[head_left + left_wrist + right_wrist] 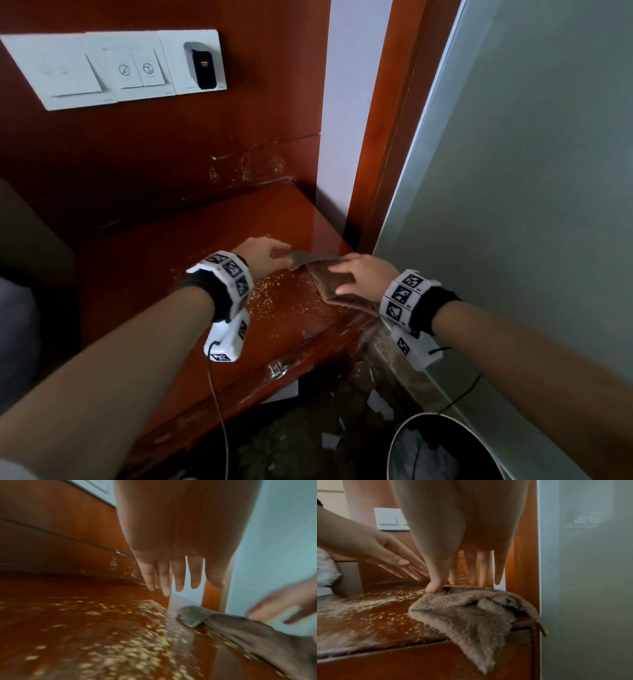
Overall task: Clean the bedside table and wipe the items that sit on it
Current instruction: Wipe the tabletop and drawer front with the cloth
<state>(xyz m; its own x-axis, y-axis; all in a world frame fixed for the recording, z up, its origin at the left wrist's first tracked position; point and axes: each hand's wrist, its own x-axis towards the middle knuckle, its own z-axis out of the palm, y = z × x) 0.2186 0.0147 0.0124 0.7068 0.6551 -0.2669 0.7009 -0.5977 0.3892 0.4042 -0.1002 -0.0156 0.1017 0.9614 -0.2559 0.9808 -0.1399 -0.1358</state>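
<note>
The worktop (191, 246) is a glossy red-brown bedside surface set in a corner, with a wood wall panel (154, 144) behind it and a frosted glass partition (513, 171) close along its right side. A brown cloth (337, 282) lies at the front right corner of the worktop, one flap draped over the front edge, its right side close against the partition. The right hand (363, 274) rests flat on the cloth, fingers straight and spread, thumb tip pressing the cloth's left edge; nothing is gripped. The left hand (263, 255) hovers just left of the cloth, fingers straight and close together, holding nothing; whether its fingertips touch the cloth's far corner cannot be told. Pale crumbs (274, 294) are scattered over the front of the worktop, between the left wrist and the cloth, thickest near the front edge. A white switch plate (102, 68) with a dark card holder (202, 68) is fixed to the wall panel, well above the worktop. Pale scuff marks (246, 168) show on the panel just above the worktop's back edge. Below the front edge sits a drawer with a metal pull (278, 369). On the floor at lower right stands a round bin (442, 445), with scraps of litter (342, 428) near it. Both wrists carry white marker bands with trailing black cables.
</note>
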